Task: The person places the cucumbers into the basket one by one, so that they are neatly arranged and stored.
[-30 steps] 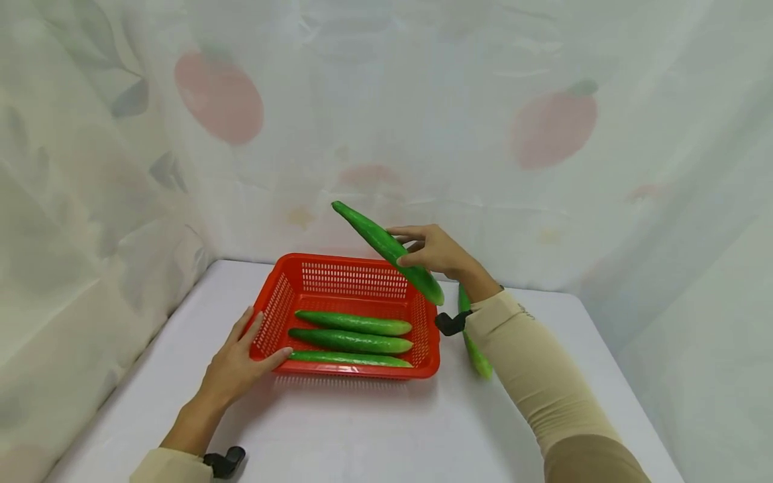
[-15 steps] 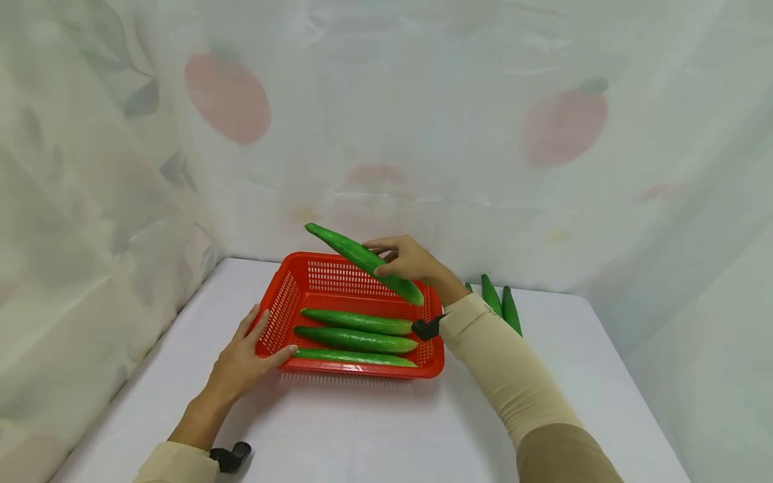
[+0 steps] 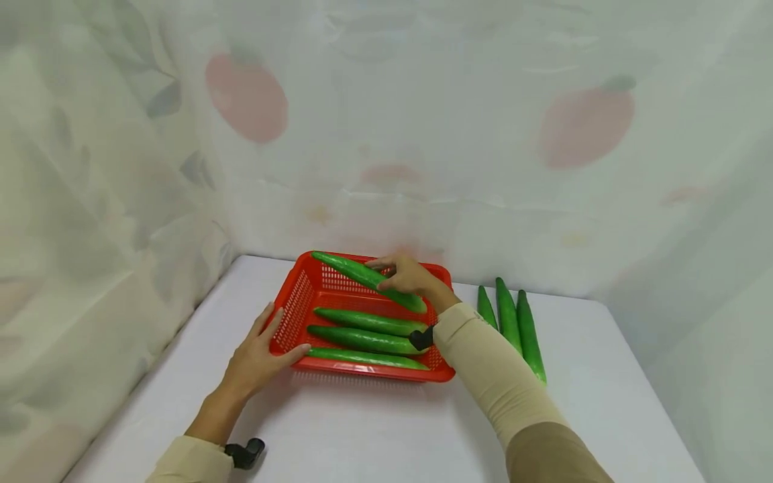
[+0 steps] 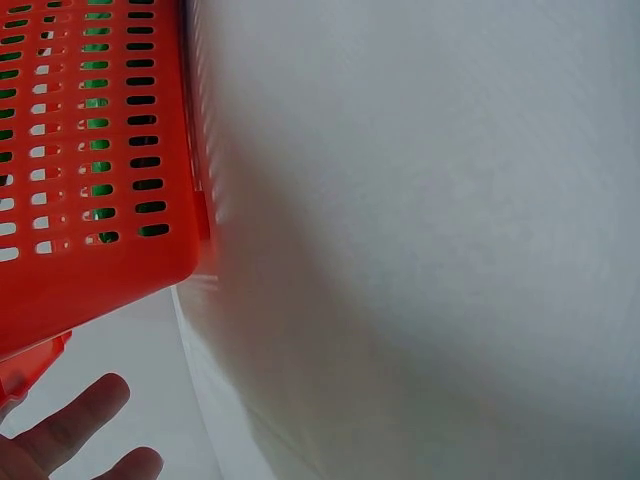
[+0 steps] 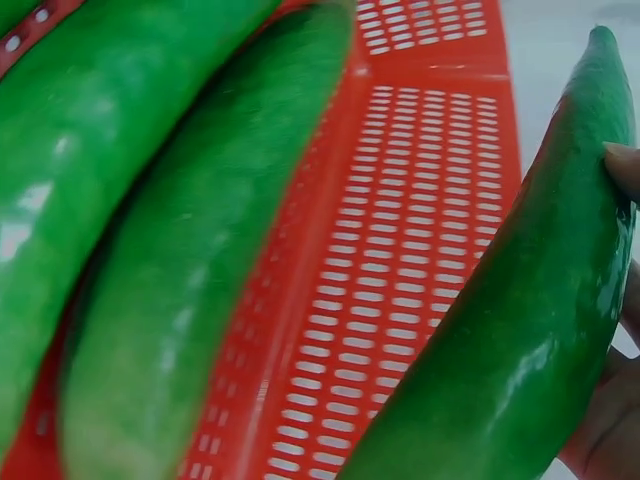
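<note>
A red plastic basket (image 3: 362,367) with slotted walls stands on the white table. Three green cucumbers (image 3: 356,339) lie side by side across its floor. My right hand (image 3: 406,276) pinches a fourth cucumber (image 3: 345,266) between thumb and fingers, tilted over the back part of the basket, its pale end lower and to the right. In the right wrist view this cucumber (image 5: 500,350) hangs beside the slotted wall. At the basket's front left corner my left hand (image 3: 256,362) rests with fingers spread, the thumb on the front rim. Straight fingers (image 4: 85,415) show past the basket in the left wrist view.
Right of the basket, three more cucumbers (image 3: 508,315) lie on the white table (image 3: 592,376), partly hidden by the right sleeve (image 3: 495,369). A pale printed curtain (image 3: 459,134) hangs behind the table and along both sides.
My right hand has brought the held cucumber down and left, from above the basket's right back corner to low over its back part. The left hand has stayed at the basket corner.
</note>
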Demonstrator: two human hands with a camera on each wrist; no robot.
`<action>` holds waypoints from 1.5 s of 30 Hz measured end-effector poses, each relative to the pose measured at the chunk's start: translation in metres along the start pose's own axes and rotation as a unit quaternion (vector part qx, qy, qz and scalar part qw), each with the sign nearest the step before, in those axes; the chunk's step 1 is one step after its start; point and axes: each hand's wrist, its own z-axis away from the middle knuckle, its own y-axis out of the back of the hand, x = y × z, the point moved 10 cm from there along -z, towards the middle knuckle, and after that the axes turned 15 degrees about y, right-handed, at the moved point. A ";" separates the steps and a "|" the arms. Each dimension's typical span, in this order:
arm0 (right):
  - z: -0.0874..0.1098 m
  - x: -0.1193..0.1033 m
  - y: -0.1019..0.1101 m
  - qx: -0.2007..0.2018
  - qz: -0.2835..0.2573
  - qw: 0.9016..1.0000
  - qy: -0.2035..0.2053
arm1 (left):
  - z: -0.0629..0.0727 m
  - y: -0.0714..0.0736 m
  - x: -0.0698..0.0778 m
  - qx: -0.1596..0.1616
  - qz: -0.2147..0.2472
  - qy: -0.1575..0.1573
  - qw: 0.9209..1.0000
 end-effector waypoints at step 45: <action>0.012 0.043 -0.057 -0.067 0.024 0.995 -0.064 | 0.011 0.014 -0.005 0.001 -0.008 -0.011 1.000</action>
